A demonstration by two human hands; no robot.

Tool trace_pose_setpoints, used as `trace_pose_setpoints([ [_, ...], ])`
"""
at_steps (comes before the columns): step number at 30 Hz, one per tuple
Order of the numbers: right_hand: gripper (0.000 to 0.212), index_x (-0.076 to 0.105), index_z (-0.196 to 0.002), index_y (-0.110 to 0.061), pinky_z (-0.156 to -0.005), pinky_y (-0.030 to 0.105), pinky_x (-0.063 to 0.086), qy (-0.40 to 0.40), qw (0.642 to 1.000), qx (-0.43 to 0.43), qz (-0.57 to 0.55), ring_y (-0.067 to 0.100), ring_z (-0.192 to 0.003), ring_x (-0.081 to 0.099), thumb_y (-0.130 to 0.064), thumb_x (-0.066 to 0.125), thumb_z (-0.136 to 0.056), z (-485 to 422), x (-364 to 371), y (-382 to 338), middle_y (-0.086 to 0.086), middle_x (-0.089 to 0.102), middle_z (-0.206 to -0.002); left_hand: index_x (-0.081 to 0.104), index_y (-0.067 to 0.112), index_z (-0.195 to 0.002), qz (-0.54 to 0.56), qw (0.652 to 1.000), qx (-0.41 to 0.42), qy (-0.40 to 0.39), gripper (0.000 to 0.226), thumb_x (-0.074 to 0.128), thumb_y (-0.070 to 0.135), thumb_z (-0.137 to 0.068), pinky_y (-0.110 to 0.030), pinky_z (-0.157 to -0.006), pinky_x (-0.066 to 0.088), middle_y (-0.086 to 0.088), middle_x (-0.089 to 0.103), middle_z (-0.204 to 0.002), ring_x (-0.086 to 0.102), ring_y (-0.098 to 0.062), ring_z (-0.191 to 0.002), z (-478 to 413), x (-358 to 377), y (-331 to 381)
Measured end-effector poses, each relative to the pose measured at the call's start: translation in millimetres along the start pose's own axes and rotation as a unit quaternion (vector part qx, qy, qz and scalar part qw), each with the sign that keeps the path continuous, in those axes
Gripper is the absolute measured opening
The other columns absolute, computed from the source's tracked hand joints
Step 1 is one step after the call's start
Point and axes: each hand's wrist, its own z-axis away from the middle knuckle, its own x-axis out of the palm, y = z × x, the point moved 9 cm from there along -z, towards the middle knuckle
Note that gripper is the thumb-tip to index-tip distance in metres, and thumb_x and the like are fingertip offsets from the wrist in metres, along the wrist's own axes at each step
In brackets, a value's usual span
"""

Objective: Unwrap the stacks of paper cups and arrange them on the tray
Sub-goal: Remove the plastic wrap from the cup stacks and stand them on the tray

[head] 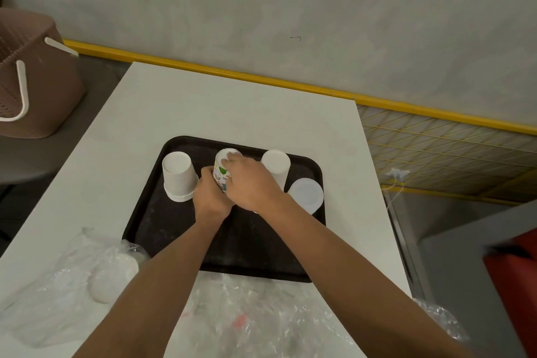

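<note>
A black tray [162, 229] lies on the white table. At its back left stands an upside-down stack of white cups [177, 176]. Another upside-down white stack [276, 164] stands at the back right, with a white cup or lid [306, 193] just in front of it. In the middle of the back row is a printed cup stack [222, 167], upside down. My left hand [210, 195] grips its lower part. My right hand [251, 183] wraps over its side, fingers on the top.
Crumpled clear plastic wrap [255, 317] lies on the table in front of the tray, and more wrap with white cups inside [101, 276] to the left. A brown basket [32, 73] stands off the table at far left. A red object [514, 279] sits at right.
</note>
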Motion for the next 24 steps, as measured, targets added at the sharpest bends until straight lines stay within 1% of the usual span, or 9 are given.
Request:
trace_pose_setpoints([
  [2,0.044,0.044,-0.137,-0.007,-0.103,0.039,0.040,0.004,1.000,-0.002,0.006,0.028,-0.126,0.046,-0.012,0.046,-0.093,2,-1,-1,0.008,0.040,-0.145,0.043,0.003,-0.124,0.002,1.000,0.001,-0.002,0.055,0.073,0.018,-0.080,-0.036,-0.085,0.045,-0.016,0.060,-0.118,0.058,-0.031,-0.107,0,0,-2],
  [7,0.046,0.043,-0.138,-0.009,-0.103,0.037,0.039,0.020,1.000,0.000,0.019,0.027,-0.126,0.046,-0.013,0.048,-0.093,3,-2,-1,0.007,0.040,-0.145,0.043,0.003,-0.124,0.010,1.000,-0.002,0.003,0.055,0.072,0.018,-0.081,-0.036,-0.086,0.045,-0.016,0.059,-0.118,0.058,-0.030,-0.106,2,-1,-3],
  [12,0.048,0.041,-0.140,-0.009,-0.105,0.037,0.036,0.026,1.000,-0.010,0.007,0.026,-0.131,0.041,-0.013,0.048,-0.093,5,-2,-1,0.006,0.037,-0.148,0.041,0.003,-0.127,0.005,1.000,-0.007,-0.002,0.057,0.071,0.018,-0.081,-0.038,-0.088,0.045,-0.017,0.056,-0.123,0.057,-0.031,-0.109,3,-2,-2],
  [14,0.047,0.041,-0.140,-0.010,-0.106,0.036,0.036,0.034,0.999,-0.016,0.002,0.025,-0.133,0.039,-0.014,0.047,-0.093,6,-3,-1,0.005,0.036,-0.149,0.041,0.001,-0.127,0.007,1.000,-0.002,0.000,0.057,0.070,0.016,-0.081,-0.035,-0.086,0.044,-0.018,0.056,-0.124,0.057,-0.032,-0.109,6,-4,0],
  [18,0.048,0.039,-0.142,-0.013,-0.109,0.035,0.032,0.068,0.997,-0.037,-0.022,0.023,-0.136,0.032,-0.019,0.046,-0.094,11,-7,-2,0.005,0.032,-0.152,0.039,-0.002,-0.131,0.018,1.000,-0.003,-0.003,0.064,0.073,0.011,-0.079,-0.030,-0.086,0.041,-0.018,0.055,-0.127,0.056,-0.031,-0.112,13,-12,7],
  [21,0.048,0.041,-0.141,-0.015,-0.109,0.033,0.030,0.109,0.991,-0.050,-0.064,0.021,-0.135,0.032,-0.020,0.048,-0.094,17,-15,-3,0.004,0.036,-0.149,0.037,-0.003,-0.136,0.036,0.999,-0.015,-0.017,0.071,0.075,0.011,-0.077,-0.031,-0.090,0.046,-0.017,0.059,-0.123,0.058,-0.030,-0.112,17,-18,11],
  [24,0.044,0.045,-0.137,-0.013,-0.105,0.031,0.033,0.143,0.983,-0.053,-0.101,0.022,-0.130,0.037,-0.020,0.050,-0.093,24,-24,-5,0.006,0.044,-0.141,0.040,-0.003,-0.133,0.058,0.998,-0.011,-0.014,0.060,0.069,0.009,-0.083,-0.027,-0.086,0.044,-0.010,0.059,-0.117,0.058,-0.027,-0.110,26,-28,23],
])
